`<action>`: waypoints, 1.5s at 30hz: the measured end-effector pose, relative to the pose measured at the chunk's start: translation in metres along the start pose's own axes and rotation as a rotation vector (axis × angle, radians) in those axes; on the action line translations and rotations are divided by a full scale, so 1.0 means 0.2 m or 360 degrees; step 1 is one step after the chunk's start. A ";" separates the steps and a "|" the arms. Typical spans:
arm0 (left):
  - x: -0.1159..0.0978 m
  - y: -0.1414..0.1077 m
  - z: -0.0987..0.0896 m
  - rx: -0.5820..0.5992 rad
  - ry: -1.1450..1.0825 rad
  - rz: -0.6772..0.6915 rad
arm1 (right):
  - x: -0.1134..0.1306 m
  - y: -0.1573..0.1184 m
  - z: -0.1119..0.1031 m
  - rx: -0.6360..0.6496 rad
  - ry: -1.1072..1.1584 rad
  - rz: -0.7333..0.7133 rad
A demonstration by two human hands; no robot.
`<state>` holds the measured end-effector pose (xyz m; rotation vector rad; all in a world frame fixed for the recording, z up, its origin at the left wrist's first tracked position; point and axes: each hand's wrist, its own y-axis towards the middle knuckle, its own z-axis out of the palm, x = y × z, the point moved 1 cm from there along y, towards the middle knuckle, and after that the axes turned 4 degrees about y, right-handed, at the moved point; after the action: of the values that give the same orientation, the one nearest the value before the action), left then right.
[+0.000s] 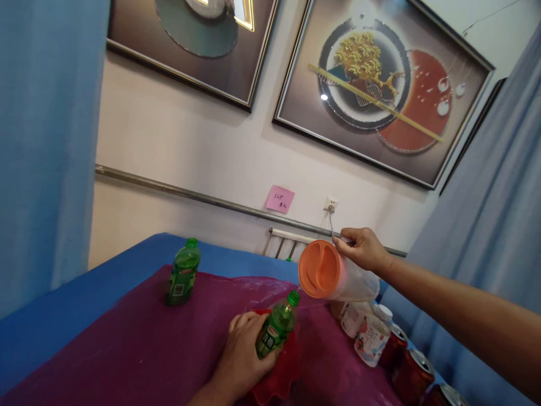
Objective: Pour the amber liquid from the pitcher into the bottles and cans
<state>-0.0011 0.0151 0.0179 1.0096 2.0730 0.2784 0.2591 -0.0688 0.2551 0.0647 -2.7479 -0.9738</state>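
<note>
My left hand (pixel 245 352) is wrapped round a green plastic bottle (pixel 278 324) with a dark green label. The bottle leans a little to the right above a red dish with a wavy rim (pixel 285 369). Gripped at the handle by my right hand (pixel 363 248) is a clear pitcher (pixel 357 282) with an orange lid (pixel 320 269). It is tipped nearly on its side, its lid end close to the bottle's mouth. A thin trickle seems to run between them, though it is hard to make out. Whether the bottle wears a cap I cannot tell.
A second green bottle (pixel 184 272) stands upright at the left on the purple plastic sheet (pixel 139 332) over a blue table cover (pixel 139 256). Along the right edge are clear labelled bottles (pixel 372 338) and several red cans (pixel 412 375). Blue curtains (pixel 477 248) flank the table; a rail (pixel 203 194) crosses the wall.
</note>
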 end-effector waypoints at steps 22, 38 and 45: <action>-0.01 0.00 -0.01 0.0003 -0.0010 -0.0005 | 0.00 0.00 0.00 -0.0024 -0.0018 -0.0029; -0.02 0.00 -0.01 -0.0016 -0.0017 -0.0008 | 0.02 0.00 -0.01 -0.0008 -0.0029 -0.0022; -0.02 0.00 -0.01 -0.0010 -0.0023 0.0001 | 0.02 0.00 -0.01 -0.0009 -0.0035 -0.0034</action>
<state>-0.0021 0.0128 0.0211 1.0061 2.0574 0.2767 0.2554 -0.0709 0.2566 0.0834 -2.7696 -0.9935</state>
